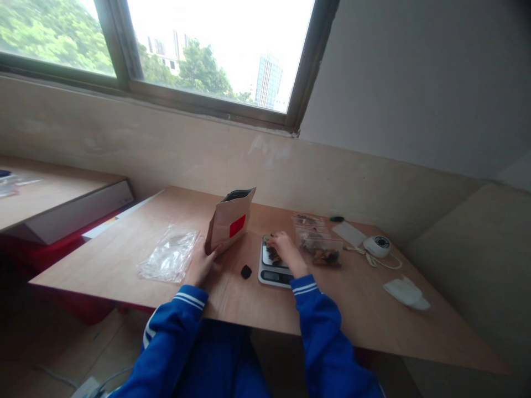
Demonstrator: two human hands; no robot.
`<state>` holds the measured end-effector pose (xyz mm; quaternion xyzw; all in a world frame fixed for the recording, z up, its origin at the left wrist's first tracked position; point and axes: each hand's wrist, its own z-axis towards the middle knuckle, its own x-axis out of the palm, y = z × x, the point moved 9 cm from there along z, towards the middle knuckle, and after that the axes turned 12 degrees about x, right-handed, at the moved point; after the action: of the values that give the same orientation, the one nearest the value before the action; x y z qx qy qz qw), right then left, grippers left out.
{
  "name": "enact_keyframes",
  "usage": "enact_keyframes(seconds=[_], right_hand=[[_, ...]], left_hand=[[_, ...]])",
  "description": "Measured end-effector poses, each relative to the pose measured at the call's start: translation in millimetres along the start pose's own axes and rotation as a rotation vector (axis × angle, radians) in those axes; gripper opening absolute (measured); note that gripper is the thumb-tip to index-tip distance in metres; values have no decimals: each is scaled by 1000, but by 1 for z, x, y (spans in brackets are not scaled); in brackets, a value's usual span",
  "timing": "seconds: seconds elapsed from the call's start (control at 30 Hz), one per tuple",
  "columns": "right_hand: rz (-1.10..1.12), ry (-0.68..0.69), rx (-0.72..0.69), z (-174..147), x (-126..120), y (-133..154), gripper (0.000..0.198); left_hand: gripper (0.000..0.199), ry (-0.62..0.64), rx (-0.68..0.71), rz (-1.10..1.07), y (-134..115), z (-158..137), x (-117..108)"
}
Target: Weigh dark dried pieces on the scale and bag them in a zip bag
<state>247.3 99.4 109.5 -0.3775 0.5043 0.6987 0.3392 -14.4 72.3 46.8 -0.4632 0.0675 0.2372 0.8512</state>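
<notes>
My left hand (202, 261) is closed around the lower left side of a brown kraft paper pouch (226, 224). The pouch stands tilted on the table, its top open and a red label on its front. My right hand (282, 247) is over the kitchen scale (274, 278), fingers bent down onto dark brown dried pieces (272, 255) on its plate. My fingers hide whether a piece is pinched. A small dark flat piece (246, 271) lies on the table between pouch and scale.
Empty clear plastic bags (170, 254) lie at the left. Several filled zip bags (321, 249) lie right of the scale. Farther right are a white camera (376, 246) with its cable, a white card (349, 234), a crumpled white tissue (406, 292) and a dark green object (337, 219).
</notes>
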Motion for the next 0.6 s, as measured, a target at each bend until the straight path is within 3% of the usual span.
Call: enact_keyframes(seconds=[0.3,0.43,0.6], right_hand=[[-58,16,-39,-7,-10,-10,43],[75,-66,-37,-10,-28,-27,50],[314,-238,59,-16,-43,-68,40]], left_hand=[[53,16,-34,-80,-3,-1,1],[52,6,-28,-76,4,0,2],[50,22,-23,-74,7,1,4]])
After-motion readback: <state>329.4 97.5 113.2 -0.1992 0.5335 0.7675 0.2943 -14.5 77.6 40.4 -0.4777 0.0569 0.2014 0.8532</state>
